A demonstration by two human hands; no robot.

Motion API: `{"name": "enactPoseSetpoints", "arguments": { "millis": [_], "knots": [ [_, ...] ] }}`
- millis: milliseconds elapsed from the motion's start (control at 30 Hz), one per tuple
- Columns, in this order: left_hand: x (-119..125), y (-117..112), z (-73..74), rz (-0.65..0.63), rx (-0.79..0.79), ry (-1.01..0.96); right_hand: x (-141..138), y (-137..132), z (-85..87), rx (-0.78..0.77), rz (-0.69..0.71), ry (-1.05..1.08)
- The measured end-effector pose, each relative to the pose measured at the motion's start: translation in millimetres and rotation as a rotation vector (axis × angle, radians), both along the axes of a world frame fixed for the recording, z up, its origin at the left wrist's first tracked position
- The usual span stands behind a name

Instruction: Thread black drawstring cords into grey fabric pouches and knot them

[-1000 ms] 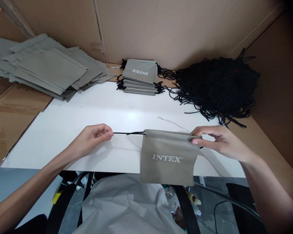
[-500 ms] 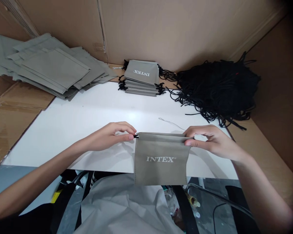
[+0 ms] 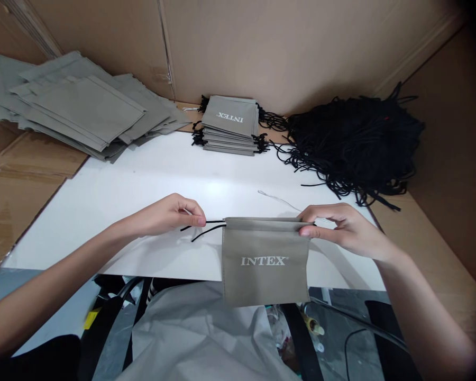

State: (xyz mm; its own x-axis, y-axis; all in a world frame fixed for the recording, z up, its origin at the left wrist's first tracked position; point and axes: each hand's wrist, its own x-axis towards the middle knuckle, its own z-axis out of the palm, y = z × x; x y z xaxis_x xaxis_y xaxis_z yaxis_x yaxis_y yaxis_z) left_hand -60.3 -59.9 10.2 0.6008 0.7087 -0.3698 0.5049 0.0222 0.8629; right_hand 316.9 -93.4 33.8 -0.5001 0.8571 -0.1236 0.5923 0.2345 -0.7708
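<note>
A grey drawstring pouch [image 3: 265,283] printed INTEX hangs over the table's front edge. My right hand [image 3: 337,227] pinches its top right corner between thumb and fingers. To the left, my left hand [image 3: 180,214] is closed on a black cord [image 3: 214,221] that comes out of the pouch's top left corner. A second cord end [image 3: 207,231] droops loose below it. Past my right fingers a thin wire loop [image 3: 277,199] lies on the table; whether my right hand also holds part of it is hidden.
Flat grey pouches [image 3: 91,114] lie piled at the back left. A stack of corded pouches [image 3: 228,121] sits at the back middle, beside a heap of black cords [image 3: 353,143]. Cardboard walls [image 3: 301,47] enclose the white table [image 3: 150,174].
My left hand has moved left, drawing the black cord out of the pouch's corner, so two cord ends now show. The right hand keeps its hold, and the pouch has shifted slightly right.
</note>
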Motion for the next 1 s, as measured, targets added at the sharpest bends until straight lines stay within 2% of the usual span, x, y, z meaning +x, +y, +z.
{"name": "enactPoseSetpoints", "arguments": {
  "millis": [167, 333, 467, 567, 800, 1000],
  "knots": [
    [-2, -2, -1.0, -0.026, 0.044, 0.033, 0, 0, -0.5, -0.002, -0.004, 0.004],
    [8, 1, 6.4, 0.032, 0.162, 0.043, -4, 1, 0.7, 0.006, 0.008, 0.007],
    [20, 6, 10.7, -0.138, 0.112, -0.057, -8, 3, 3.2, 0.015, 0.006, 0.008],
    [23, 8, 12.3, -0.191, 0.062, -0.083, -9, 3, 4.1, 0.023, -0.001, 0.012],
    [3, 7, 15.7, -0.179, 0.034, -0.025, -3, -1, 0.9, 0.024, -0.053, -0.022],
    [-19, 3, 15.0, -0.054, 0.063, 0.039, 4, -2, -1.8, 0.028, -0.086, -0.012]
  ]
}}
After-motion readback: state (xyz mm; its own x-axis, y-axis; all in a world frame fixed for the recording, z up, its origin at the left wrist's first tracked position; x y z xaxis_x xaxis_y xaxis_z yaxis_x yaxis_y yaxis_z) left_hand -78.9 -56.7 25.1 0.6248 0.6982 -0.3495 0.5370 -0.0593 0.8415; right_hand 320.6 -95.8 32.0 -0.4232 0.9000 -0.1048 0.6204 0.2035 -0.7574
